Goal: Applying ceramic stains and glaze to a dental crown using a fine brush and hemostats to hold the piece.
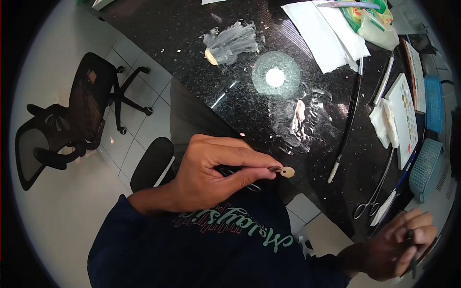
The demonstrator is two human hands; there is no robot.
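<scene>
The dark shirt (192,249) is nearest, and in front of it the left hand (206,168) has its thumb and forefinger pinched almost together on a short dark piece (274,169). At the end of that piece, just past the fingertips and near the edge of the dark desk (168,29), is a small oval disc (287,172): pale yellow, with one dark round spot or hole toward its left side. To the lower right, the right hand (401,245) is curled, its fingers closed round a slim dark tool (410,237); blur hides the tool's working end. Just beyond that hand lie ring-handled forceps (367,210), and farther up the desk a long dark rod (353,125) with a pale tip. Beyond the disc, a wet pinkish-white smear (298,115) spreads on the glossy surface, near a bright round reflection. Farther still, a streaky grey patch (235,44) has a yellowish piece (211,57) at its lower left end, and white paper sheets (317,36) lie beside a colourful bag (377,26).
</scene>
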